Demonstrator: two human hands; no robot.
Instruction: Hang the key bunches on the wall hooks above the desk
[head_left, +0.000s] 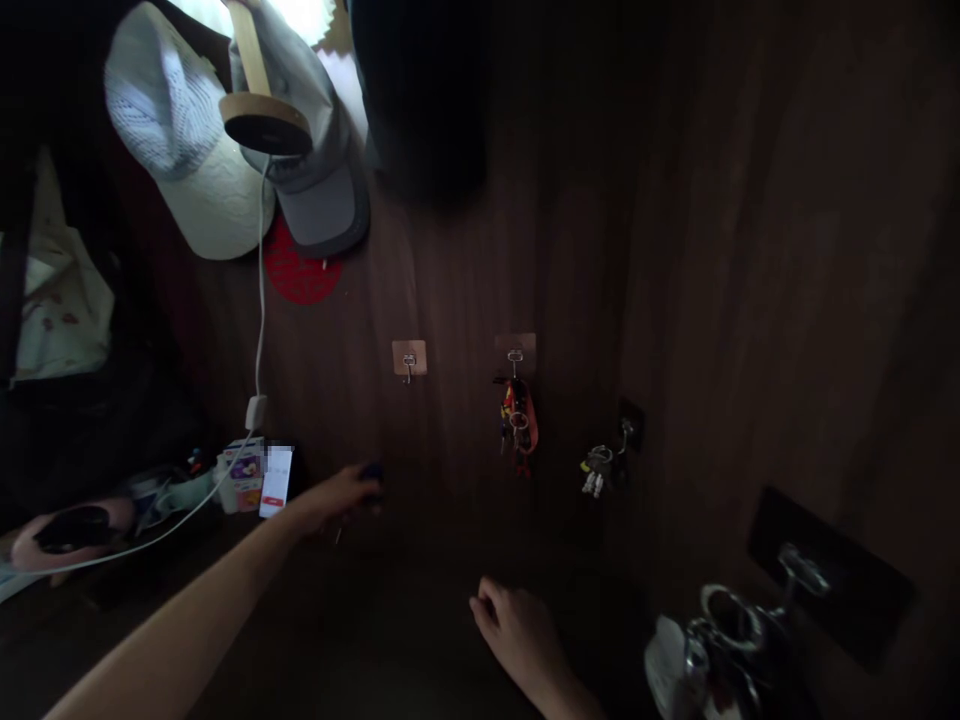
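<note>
My left hand (343,497) reaches out over the dark surface at the left, its fingers closed round a small dark blue object (371,476). A thin shiny piece, perhaps a key, shows just below that hand; the dim light hides its detail. My right hand (517,628) is low in the middle, fingers curled in, with nothing visible in it. Above and between the hands, a bare metal hook (409,366) is fixed to the dark wood panel. To its right, a bunch of keys with red and yellow trinkets (517,415) hangs on another hook (515,356).
Keys with a small figure charm (595,473) hang on a hook farther right. More keys (705,650) hang close at lower right. Caps (187,130) hang upper left, near a white cable (262,280). A lit phone (276,482) leans by small boxes (246,475).
</note>
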